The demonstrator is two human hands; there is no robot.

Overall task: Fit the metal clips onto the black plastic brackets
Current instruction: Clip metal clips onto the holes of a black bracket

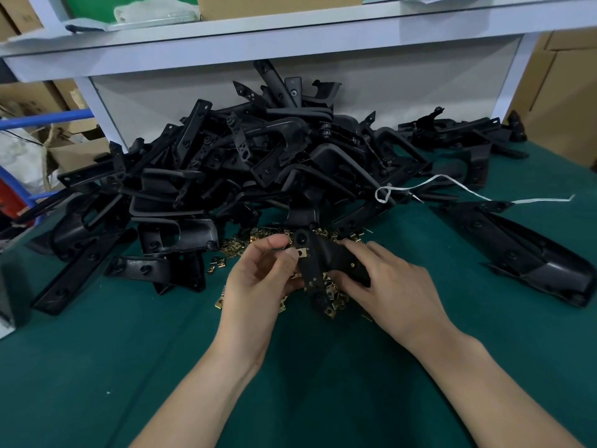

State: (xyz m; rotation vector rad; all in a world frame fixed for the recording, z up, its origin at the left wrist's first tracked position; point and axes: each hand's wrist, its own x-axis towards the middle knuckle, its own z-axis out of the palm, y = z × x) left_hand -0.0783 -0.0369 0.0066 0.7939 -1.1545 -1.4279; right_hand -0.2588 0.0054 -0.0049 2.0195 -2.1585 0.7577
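1. Near the middle of the green worktop (323, 367), one black bracket (318, 270) is held just above a scatter of brass-coloured loose clips (231, 245).
2. A single metal clip (302, 252) sits against the bracket's left edge, beside a round hole.
3. Of the two hands, the left hand (258, 282) pinches that clip between thumb and forefinger, with its other fingers loosely curled beneath.
4. The right hand (391, 286) grips the bracket's right-hand arm, fingers curled over the top and thumb tucked underneath.
5. Behind them a big heap of brackets (258, 163) lies tangled across the worktop.
6. A few more brackets lie apart at the right, and a white strip (468, 189) is draped over some of them.
7. A pale shelf (226, 37) runs above the heap, and cardboard boxes (562, 101) stand at the right.
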